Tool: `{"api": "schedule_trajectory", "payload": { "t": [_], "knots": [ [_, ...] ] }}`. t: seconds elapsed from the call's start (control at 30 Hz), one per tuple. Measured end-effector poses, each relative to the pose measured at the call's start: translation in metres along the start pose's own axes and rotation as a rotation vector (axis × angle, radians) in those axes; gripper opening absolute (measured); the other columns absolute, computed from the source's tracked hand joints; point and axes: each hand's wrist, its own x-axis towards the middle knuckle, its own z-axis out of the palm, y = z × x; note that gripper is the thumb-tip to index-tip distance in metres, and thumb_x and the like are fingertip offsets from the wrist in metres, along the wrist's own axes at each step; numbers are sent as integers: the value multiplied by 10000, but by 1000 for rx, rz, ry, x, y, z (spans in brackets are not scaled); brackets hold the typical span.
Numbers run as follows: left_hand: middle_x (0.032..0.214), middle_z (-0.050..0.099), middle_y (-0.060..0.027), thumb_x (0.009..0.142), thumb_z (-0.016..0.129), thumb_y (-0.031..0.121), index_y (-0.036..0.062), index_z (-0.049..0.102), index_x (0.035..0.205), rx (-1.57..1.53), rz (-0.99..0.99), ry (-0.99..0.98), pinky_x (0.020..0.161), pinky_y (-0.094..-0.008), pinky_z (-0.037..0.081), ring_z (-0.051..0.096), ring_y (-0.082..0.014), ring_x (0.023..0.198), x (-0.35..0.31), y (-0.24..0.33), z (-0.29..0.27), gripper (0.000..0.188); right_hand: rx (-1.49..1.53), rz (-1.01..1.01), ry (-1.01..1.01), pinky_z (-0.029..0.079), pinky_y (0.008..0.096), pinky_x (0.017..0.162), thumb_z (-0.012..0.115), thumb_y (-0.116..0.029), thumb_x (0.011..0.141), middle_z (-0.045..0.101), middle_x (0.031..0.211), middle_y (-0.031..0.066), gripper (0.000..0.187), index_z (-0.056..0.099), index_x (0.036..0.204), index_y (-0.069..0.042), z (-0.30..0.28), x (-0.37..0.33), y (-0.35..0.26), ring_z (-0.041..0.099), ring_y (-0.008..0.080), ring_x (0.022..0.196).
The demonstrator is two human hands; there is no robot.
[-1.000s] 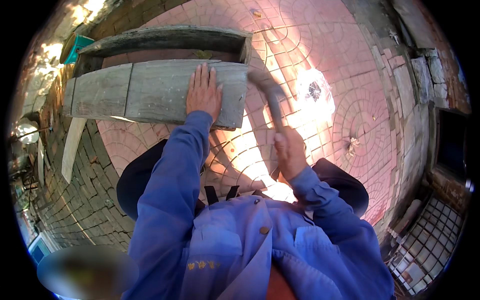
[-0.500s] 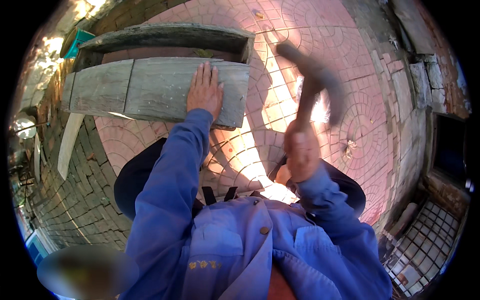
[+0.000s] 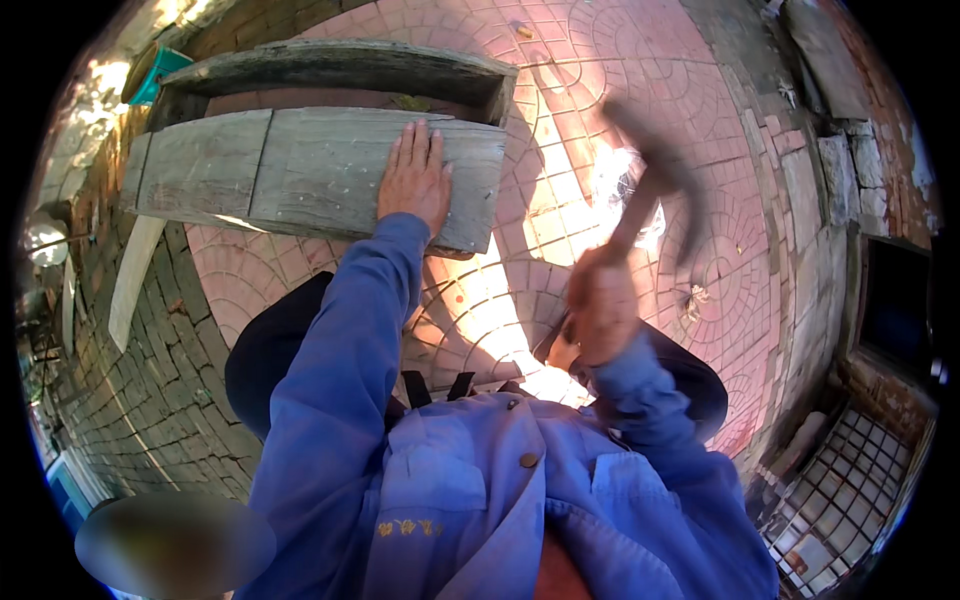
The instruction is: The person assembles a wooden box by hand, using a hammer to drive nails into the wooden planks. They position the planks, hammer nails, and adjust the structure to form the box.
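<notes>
A weathered grey wooden box frame (image 3: 330, 170), made of boards and partly open on top, stands ahead of me to the left. My left hand (image 3: 415, 182) lies flat on its near board, fingers stretched out and close together, close to the right end. To the right of the box, my right hand (image 3: 605, 310) is wrapped round the handle of a claw hammer (image 3: 655, 165). The hammer is raised, apart from the box and blurred by motion. No nail shows clearly on the board.
Behind the hammer, crumpled clear plastic (image 3: 612, 185) lies on the pink tiled floor (image 3: 560, 60). A teal bucket (image 3: 152, 78) stands at the far left, and a loose wooden strip (image 3: 134, 285) slants below the box. A metal grid (image 3: 840, 490) is at the lower right.
The hammer's head has tilted to the right and slightly down. My left hand remains flat on the board, and the box has barely shifted in view.
</notes>
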Motion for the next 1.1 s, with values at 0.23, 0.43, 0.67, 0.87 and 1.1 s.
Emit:
{"api": "schedule_trajectory", "payload": {
  "t": [0.23, 0.43, 0.67, 0.87, 1.1],
  "knots": [
    [1545, 304, -166, 986, 451, 285, 27, 398, 1444, 37, -4, -23, 1192, -398, 199, 249, -307, 1446, 2, 1, 0, 528, -323, 450, -102, 415, 427, 615, 485, -351, 1015, 538, 706, 243, 405, 521, 883, 30, 19, 19, -21, 531, 366, 648],
    [1546, 300, -167, 987, 448, 282, 30, 397, 1446, 61, -22, -28, 1193, -398, 200, 251, -309, 1445, -6, -9, -2, 526, 60, -47, -11, 294, 237, 507, 389, -340, 1045, 427, 642, -19, 360, 490, 895, -29, 7, 43, -96, 359, 67, 551],
    [1539, 309, -175, 989, 448, 273, 22, 408, 1433, 43, 2, -22, 1181, -406, 225, 255, -313, 1442, -3, 0, -1, 511, -239, 366, -87, 336, 238, 491, 516, -396, 1003, 444, 625, -20, 367, 525, 831, -72, 16, -17, 55, 397, 87, 529],
    [1528, 323, -186, 982, 463, 275, 13, 424, 1417, 42, 1, 18, 1174, -409, 237, 272, -324, 1432, -5, -6, -1, 510, -40, 212, 4, 327, 243, 516, 450, -402, 1029, 440, 651, -26, 404, 515, 830, -56, 11, 46, -93, 395, 69, 576],
    [1510, 346, -192, 974, 478, 268, 7, 434, 1408, 5, 34, 24, 1171, -409, 242, 288, -333, 1420, 3, 5, 0, 509, -582, 219, -113, 417, 303, 592, 474, -282, 994, 569, 826, 172, 268, 539, 896, -41, 15, -17, 80, 554, 294, 700]
  ]
}}
